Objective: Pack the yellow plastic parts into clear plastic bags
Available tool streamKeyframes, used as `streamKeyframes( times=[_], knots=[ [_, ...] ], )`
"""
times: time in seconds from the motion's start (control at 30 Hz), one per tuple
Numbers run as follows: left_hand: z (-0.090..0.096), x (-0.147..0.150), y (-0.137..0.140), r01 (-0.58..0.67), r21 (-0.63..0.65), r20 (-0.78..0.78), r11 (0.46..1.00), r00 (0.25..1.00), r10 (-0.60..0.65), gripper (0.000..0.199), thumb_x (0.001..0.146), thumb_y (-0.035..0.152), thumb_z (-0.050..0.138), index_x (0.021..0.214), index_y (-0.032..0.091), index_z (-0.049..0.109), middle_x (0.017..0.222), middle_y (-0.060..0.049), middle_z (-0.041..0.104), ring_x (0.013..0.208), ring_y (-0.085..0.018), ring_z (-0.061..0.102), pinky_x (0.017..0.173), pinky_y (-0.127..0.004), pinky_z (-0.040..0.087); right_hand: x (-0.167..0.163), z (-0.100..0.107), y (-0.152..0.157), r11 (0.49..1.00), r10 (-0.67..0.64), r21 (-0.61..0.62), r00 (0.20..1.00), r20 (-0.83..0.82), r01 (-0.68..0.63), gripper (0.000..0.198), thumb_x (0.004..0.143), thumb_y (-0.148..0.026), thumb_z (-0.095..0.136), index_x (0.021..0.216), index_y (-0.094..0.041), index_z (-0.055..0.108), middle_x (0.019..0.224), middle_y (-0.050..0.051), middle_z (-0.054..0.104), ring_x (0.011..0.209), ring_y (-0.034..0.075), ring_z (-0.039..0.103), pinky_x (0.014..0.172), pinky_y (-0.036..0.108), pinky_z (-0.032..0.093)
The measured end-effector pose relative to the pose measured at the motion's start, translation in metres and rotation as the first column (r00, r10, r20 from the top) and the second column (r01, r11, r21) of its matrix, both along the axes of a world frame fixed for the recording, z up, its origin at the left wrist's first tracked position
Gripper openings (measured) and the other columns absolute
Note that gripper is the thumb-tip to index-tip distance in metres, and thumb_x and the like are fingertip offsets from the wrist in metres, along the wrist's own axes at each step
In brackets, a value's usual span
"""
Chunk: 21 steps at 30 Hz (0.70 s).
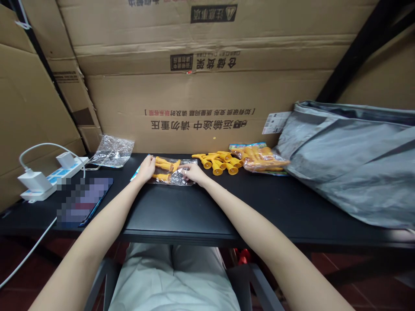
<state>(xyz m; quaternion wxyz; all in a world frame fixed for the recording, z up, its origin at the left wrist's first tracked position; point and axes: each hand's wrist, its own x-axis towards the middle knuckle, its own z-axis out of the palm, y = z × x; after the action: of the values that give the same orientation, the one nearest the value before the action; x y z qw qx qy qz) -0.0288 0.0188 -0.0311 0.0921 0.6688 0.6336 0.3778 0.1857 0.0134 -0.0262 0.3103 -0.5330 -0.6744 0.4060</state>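
Left hand [147, 169] stretched forward, fingers closed on the clear bag [175, 179] at its left end | right hand [194, 173] angling inward, fingers slightly parted at the other, grip hard to tell | bag flat on the bench [181, 211], yellow horns [164, 164] inside!

Soft light glints on the held clear bag [180, 181] and faintly on the black table [181, 209]; outer edges look stretched.

Black desk [181, 211] backed by printed cardboard [201, 93]; dark diagonal beam [356, 58] right, gray chair [264, 287], dim reddish tiled floor [366, 296] below.
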Motion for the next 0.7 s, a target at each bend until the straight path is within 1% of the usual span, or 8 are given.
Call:
streamKeyframes(
  times=[0.13,0.27,0.37,0.43,0.5,0.57,0.63,0.7],
  knots=[
    [-0.006,-0.002,0.009,0.078,-0.019,-0.116,0.997,0.990,-0.080,0.032,0.089,0.025,0.030,0.094,0.016,0.061,0.118,-0.010,0.061,0.115,-0.020,0.053,0.102,-0.035,0.039,0.000,0.005,-0.004,0.999,0.003,-0.035,1.000,-0.027,-0.004,0.031,0.085,-0.017,0.055,0.114,-0.014,0.065,0.054,0.000,0.061,0.049,0.010,0.056,0.049,0.019,0.048],
    [-0.011,-0.004,0.015,0.100,-0.055,-0.211,0.993,0.971,-0.110,0.032,0.089,0.026,0.031,0.096,0.016,0.062,0.131,-0.011,0.054,0.130,-0.021,0.041,0.110,-0.042,0.029,0.002,0.008,-0.003,0.998,-0.001,-0.055,0.997,-0.077,-0.003,0.031,0.085,-0.017,0.055,0.114,-0.014,0.064,0.065,0.004,0.067,0.050,0.010,0.058,0.049,0.021,0.050],
    [-0.012,-0.007,0.014,0.066,-0.094,-0.247,0.993,0.965,-0.088,0.033,0.090,0.029,0.031,0.097,0.016,0.061,0.140,-0.012,0.045,0.137,-0.025,0.029,0.111,-0.051,0.024,0.008,0.011,0.004,0.996,-0.025,0.086,0.999,-0.022,0.027,0.025,0.086,-0.015,0.050,0.104,-0.012,0.066,0.087,0.009,0.070,0.064,0.012,0.065,0.059,0.023,0.053],
    [-0.012,-0.010,0.013,0.054,-0.122,-0.268,0.991,0.960,-0.085,0.033,0.091,0.030,0.030,0.094,0.016,0.060,0.141,-0.012,0.044,0.139,-0.028,0.024,0.109,-0.055,0.022,0.017,0.015,0.008,0.959,-0.136,0.268,0.978,0.157,0.090,0.024,0.085,-0.014,0.048,0.098,-0.012,0.068,0.097,0.010,0.069,0.080,0.016,0.066,0.073,0.026,0.053],
    [-0.012,-0.013,0.012,0.042,-0.129,-0.288,0.991,0.954,-0.078,0.032,0.092,0.030,0.030,0.093,0.017,0.058,0.141,-0.013,0.044,0.140,-0.028,0.022,0.109,-0.058,0.021,0.028,0.019,0.010,0.884,-0.311,0.448,0.883,0.351,0.134,0.026,0.085,-0.014,0.047,0.099,-0.013,0.068,0.106,0.012,0.067,0.097,0.021,0.063,0.086,0.031,0.048],
    [-0.012,-0.015,0.011,0.020,-0.123,-0.309,0.992,0.949,-0.057,0.031,0.092,0.030,0.030,0.094,0.017,0.058,0.143,-0.014,0.042,0.140,-0.029,0.022,0.109,-0.058,0.020,0.038,0.022,0.011,0.831,-0.444,0.537,0.757,0.479,0.147,0.029,0.085,-0.016,0.045,0.104,-0.014,0.067,0.112,0.015,0.063,0.107,0.026,0.058,0.091,0.037,0.043],
    [-0.012,-0.016,0.010,0.001,-0.119,-0.327,0.993,0.944,-0.040,0.030,0.091,0.031,0.031,0.096,0.017,0.057,0.143,-0.015,0.040,0.140,-0.030,0.022,0.108,-0.059,0.020,0.046,0.023,0.010,0.832,-0.489,0.534,0.656,0.576,0.151,0.030,0.086,-0.016,0.044,0.107,-0.013,0.065,0.114,0.017,0.061,0.110,0.030,0.055,0.092,0.042,0.041],
    [-0.012,-0.016,0.010,-0.003,-0.119,-0.339,0.993,0.940,-0.038,0.029,0.091,0.031,0.032,0.097,0.017,0.057,0.141,-0.015,0.043,0.139,-0.030,0.023,0.107,-0.060,0.021,0.050,0.023,0.010,0.859,-0.469,0.492,0.603,0.646,0.141,0.030,0.086,-0.017,0.044,0.107,-0.014,0.066,0.114,0.019,0.061,0.110,0.032,0.055,0.092,0.045,0.038]
  ],
)
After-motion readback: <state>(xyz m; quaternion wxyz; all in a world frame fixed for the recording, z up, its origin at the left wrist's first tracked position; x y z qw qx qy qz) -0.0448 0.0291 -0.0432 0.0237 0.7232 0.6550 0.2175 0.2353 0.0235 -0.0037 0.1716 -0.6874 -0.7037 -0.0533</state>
